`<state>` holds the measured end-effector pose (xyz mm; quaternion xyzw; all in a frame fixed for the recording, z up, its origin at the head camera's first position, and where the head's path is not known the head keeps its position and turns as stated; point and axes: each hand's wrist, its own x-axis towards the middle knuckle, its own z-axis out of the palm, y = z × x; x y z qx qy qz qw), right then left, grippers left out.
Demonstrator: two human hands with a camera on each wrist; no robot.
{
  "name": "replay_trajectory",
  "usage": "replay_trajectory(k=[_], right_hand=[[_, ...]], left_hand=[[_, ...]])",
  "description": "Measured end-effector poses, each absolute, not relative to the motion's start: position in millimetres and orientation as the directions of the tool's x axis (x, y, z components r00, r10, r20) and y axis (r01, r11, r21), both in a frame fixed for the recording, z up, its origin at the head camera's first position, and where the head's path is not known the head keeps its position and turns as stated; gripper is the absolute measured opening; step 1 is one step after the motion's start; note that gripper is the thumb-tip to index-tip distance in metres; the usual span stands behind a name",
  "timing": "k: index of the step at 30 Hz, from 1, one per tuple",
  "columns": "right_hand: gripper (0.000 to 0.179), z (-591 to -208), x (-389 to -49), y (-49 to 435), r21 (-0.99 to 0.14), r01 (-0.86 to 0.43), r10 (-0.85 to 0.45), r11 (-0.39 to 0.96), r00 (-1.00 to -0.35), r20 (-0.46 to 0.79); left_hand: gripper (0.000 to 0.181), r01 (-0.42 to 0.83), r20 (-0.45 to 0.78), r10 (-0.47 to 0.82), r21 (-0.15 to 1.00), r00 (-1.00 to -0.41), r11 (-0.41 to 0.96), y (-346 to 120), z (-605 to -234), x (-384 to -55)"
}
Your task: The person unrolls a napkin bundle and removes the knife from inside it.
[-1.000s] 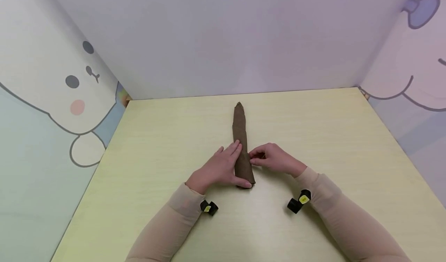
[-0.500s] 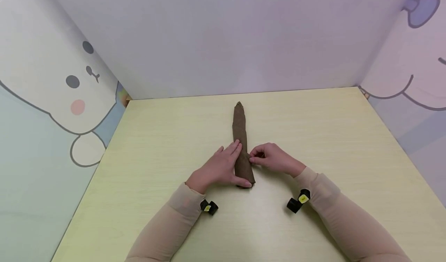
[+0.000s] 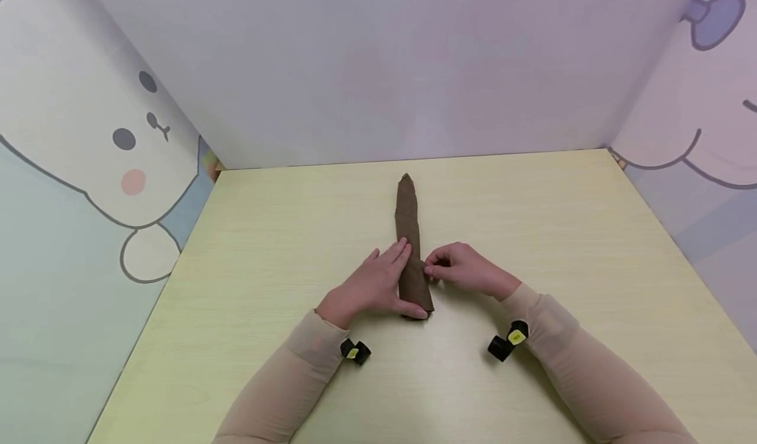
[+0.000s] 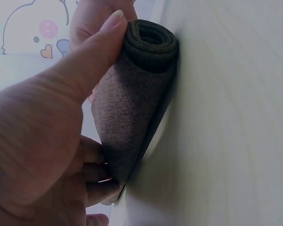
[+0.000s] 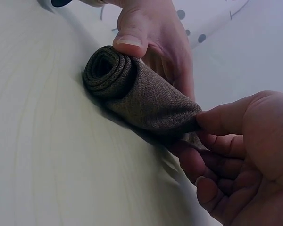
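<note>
Take the brown cloth roll (image 3: 406, 217), lying lengthwise on the counter (image 3: 266, 234) between both hands, wound in layered turns at the thick near end and tapering to a narrow far tip. Looks light, soft and pliable, with a matte, woven surface; should not slip or break, but judged apt to loosen or skew if held at one spot only. Best held broadly along the thicker near part, with a gentle pinch for any free edge; avoid squeezing hard, for fear of flattening the turns. With the left hand (image 3: 369, 285), pressing, fingers laid along the left side and top, thumb at the near end, grip spread rather than clenched. With the right hand (image 3: 471, 271), pinching cloth at the right side between thumb and fingers, perhaps by a loose edge, too covered to be sure. Find no brand or writing on the visible cloth. Spot a yellow label (image 3: 518, 337) on the black right-wrist device (image 3: 501, 349), marked too small to read.
</note>
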<state>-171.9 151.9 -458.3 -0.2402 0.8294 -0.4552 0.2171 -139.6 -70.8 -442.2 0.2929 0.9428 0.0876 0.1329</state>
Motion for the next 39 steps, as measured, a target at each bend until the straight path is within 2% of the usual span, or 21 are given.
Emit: replay_trajectory(k=[9, 18, 28, 35, 39], right_hand=[[0.014, -452.6, -171.9, 154.3, -0.856, -0.217, -0.600, 0.469, -0.790, -0.128], [0.016, -446.9, -174.4, 158.2, -0.874, -0.208, -0.565, 0.439, -0.820, -0.089], [0.029, -439.9, -176.5, 172.1, -0.880, -0.242, -0.677, 0.409, -0.727, -0.114], [0.021, -430.5, -176.8, 184.0, -0.882, -0.241, -0.700, 0.404, -0.702, -0.129], [0.023, -429.3, -177.5, 186.0, -0.883, -0.248, -0.727, 0.398, -0.672, -0.139]], left_hand=[[0.130, 0.536, -0.198, 0.580, 0.237, -0.790, 0.811, -70.2, -443.5, -140.4], [0.129, 0.538, -0.192, 0.581, 0.233, -0.791, 0.810, -71.5, -442.6, -139.6], [0.129, 0.533, -0.187, 0.581, 0.254, -0.792, 0.807, -72.6, -443.0, -137.8], [0.130, 0.549, -0.158, 0.595, 0.256, -0.788, 0.796, -71.5, -445.6, -137.2], [0.130, 0.539, -0.170, 0.587, 0.258, -0.792, 0.802, -72.5, -445.0, -136.7]])
